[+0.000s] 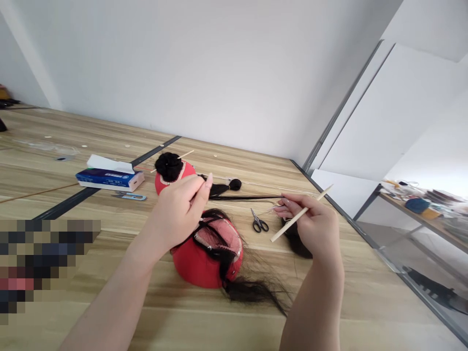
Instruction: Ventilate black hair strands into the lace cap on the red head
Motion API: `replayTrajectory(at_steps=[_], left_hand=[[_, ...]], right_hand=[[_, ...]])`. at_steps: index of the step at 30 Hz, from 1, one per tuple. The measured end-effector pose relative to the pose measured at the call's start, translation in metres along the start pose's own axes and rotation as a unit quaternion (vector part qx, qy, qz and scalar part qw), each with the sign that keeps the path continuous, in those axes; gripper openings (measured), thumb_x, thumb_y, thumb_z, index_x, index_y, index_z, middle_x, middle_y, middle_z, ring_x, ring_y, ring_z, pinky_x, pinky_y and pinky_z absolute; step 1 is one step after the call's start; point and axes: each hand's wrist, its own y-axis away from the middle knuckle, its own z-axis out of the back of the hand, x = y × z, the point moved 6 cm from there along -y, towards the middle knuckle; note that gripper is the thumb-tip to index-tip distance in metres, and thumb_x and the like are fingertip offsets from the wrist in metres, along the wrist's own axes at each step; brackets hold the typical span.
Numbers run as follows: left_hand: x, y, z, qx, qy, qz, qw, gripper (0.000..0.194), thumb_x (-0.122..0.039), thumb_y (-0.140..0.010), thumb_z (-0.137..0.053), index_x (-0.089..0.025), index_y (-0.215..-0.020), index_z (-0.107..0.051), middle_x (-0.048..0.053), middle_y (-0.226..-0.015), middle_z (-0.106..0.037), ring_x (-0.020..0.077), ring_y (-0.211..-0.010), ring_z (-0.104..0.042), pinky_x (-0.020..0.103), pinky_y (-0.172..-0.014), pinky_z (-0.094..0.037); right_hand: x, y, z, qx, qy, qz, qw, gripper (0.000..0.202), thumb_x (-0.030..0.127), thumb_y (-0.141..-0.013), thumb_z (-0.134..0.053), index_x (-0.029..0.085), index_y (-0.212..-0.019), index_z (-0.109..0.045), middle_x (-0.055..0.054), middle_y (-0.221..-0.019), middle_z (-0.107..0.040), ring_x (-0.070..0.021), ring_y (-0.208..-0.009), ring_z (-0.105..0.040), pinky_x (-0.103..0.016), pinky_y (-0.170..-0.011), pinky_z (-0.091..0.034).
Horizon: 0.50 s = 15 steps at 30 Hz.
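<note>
The one camera, worn on the head, looks forward and down across the table toward the wall. It sits close above the left hand and right hand, both mid-view, and takes in the shelf at the right edge. The table's far edge slopes down rightward.

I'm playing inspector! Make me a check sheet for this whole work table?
Surface: wood-look table with a dark strip.
Job's things: red head form with loose dark hair; dark strand stretched between both hands.
Clutter: scissors, tissue box, cutter, second red form with bun.
Left hand: grip pinched on the strand.
Right hand: grip holds pale stick and strand.
Cables: nothing clearly seen.
Surroundings: pale wall; crowded shelf at right.
</note>
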Motion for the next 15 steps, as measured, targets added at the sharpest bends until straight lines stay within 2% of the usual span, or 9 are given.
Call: replayTrajectory(at_steps=[5,9,12,15], left_hand=[[0.017,-0.003,0.024,-0.074,-0.101,0.017,0.992,0.036,-0.029,-0.097,-0.042,-0.020,-0.062,-0.043,-0.001,-0.059,-0.046,0.0157,-0.057,-0.041,0.030,-0.059,-0.026],[0.028,-0.003,0.037,-0.127,-0.152,0.035,0.980,0.035,-0.026,-0.096,-0.045,-0.021,-0.062,-0.039,-0.001,-0.059,-0.040,0.0173,-0.058,-0.038,0.031,-0.059,-0.023],[0.030,-0.004,0.037,-0.133,-0.137,0.041,0.981,0.034,-0.025,-0.093,-0.048,-0.021,-0.060,-0.041,0.000,-0.060,-0.041,0.0186,-0.062,-0.043,0.031,-0.063,-0.026],[0.025,-0.005,0.027,-0.099,-0.101,0.041,0.989,0.031,-0.026,-0.094,-0.046,-0.021,-0.063,-0.050,0.003,-0.070,-0.055,0.0200,-0.073,-0.053,0.031,-0.071,-0.034]], right_hand=[[-0.005,-0.002,0.007,-0.017,0.050,-0.007,0.999,0.031,0.042,-0.081,-0.071,0.015,-0.096,-0.074,-0.013,-0.090,-0.077,-0.0273,-0.075,-0.076,-0.039,-0.069,-0.065],[0.000,0.000,0.005,-0.032,0.080,-0.012,0.996,0.033,0.042,-0.083,-0.069,0.017,-0.104,-0.073,-0.013,-0.095,-0.076,-0.0262,-0.073,-0.076,-0.039,-0.068,-0.065],[0.010,0.002,-0.002,-0.028,0.099,0.009,0.995,0.035,0.041,-0.083,-0.069,0.019,-0.111,-0.071,-0.013,-0.109,-0.073,-0.0249,-0.072,-0.076,-0.037,-0.066,-0.064],[0.022,0.007,-0.018,0.026,0.088,0.032,0.995,0.036,0.038,-0.084,-0.069,0.021,-0.115,-0.069,-0.011,-0.109,-0.074,-0.0245,-0.074,-0.076,-0.036,-0.067,-0.063]])
